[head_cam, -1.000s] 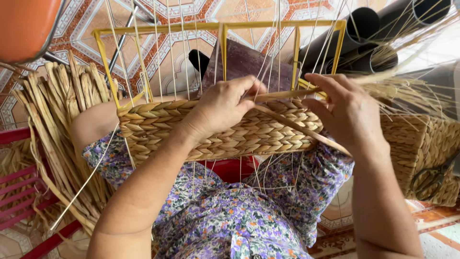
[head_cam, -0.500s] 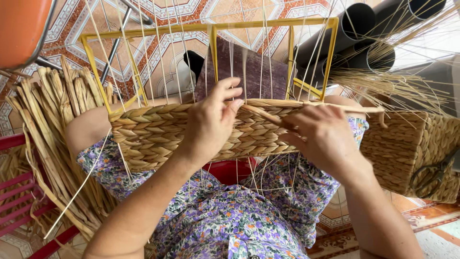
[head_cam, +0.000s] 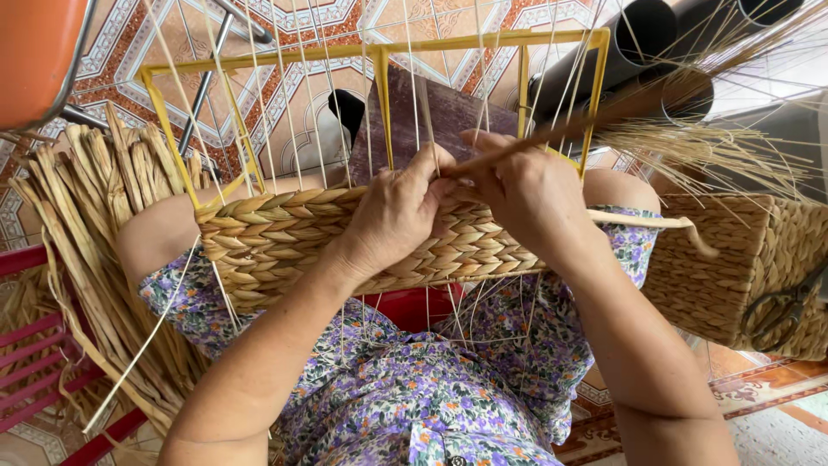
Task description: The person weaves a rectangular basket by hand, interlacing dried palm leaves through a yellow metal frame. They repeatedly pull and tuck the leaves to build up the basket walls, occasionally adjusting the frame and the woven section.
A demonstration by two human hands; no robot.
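L hand (head_cam: 398, 216): palm down on top edge of the woven band (head_cam: 285, 237), fingers curled over the rim, thumb + forefinger pinched at base of the straw strand (head_cam: 552, 134). Forearm enters from lower left, wrist bent up.
R hand (head_cam: 522, 194): back to camera, fingers curled narrow, gripping same strand just beside L fingertips; hands touching. Forearm enters from lower right.
Strand: runs up-right from the pinch, frays into loose fibres at far end.
Woven band: braided, tan, sits across lap on the yellow wire frame (head_cam: 379, 47); thin upright cords thread through it.
Lap: floral dress (head_cam: 414, 388).
Left side: bundle of dried stalks (head_cam: 86, 198), red crate (head_cam: 34, 354).
Right side: finished woven basket (head_cam: 733, 267), near R elbow.
Floor: patterned tiles (head_cam: 293, 95).
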